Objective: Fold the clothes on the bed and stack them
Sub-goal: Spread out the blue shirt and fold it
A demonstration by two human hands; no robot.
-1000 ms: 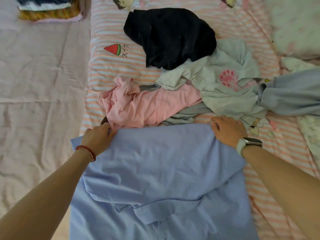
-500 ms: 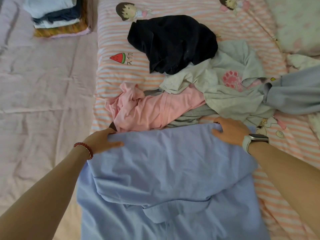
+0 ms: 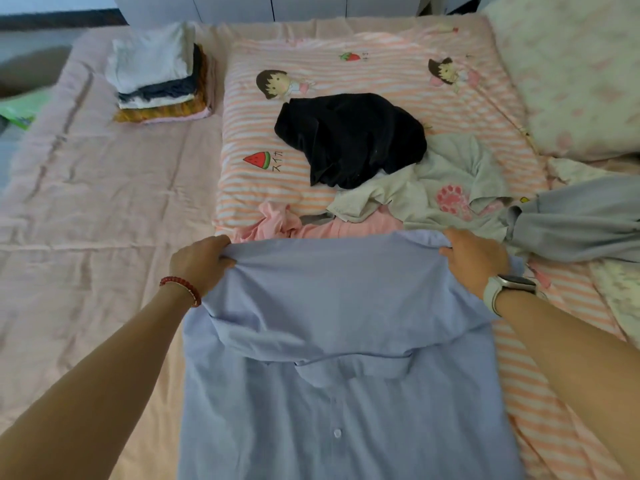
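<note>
1. Head view: a light blue button shirt (image 3: 346,393) lies spread on the near part of the bed, button placket up, its far part folded back toward the viewer over the collar.
2. The left hand (image 3: 199,263) grips the far left corner of the fold, fingers curled round a bunched bit of cloth; a red bead bracelet (image 3: 181,287) sits on its wrist.
3. The right hand (image 3: 472,259) rests on the far right corner of the fold, fingers bent over the edge; whether they pinch the cloth underneath I cannot tell. A pale watch (image 3: 505,289) is on that wrist.
4. Just beyond the shirt's far edge a crumpled pink garment (image 3: 277,223) touches it.
5. Farther off lies a black garment (image 3: 349,140), partly over a pale grey-green top (image 3: 433,192) with a pink paw print.
6. A grey garment (image 3: 578,220) lies at the right, near the right hand.
7. These loose clothes rest on an orange-striped quilt (image 3: 381,64) printed with cartoon figures and a watermelon slice.
8. At the far left, on the plain pink sheet (image 3: 86,202), stands a stack of folded clothes (image 3: 157,74), white on top, well apart from the shirt.
</note>
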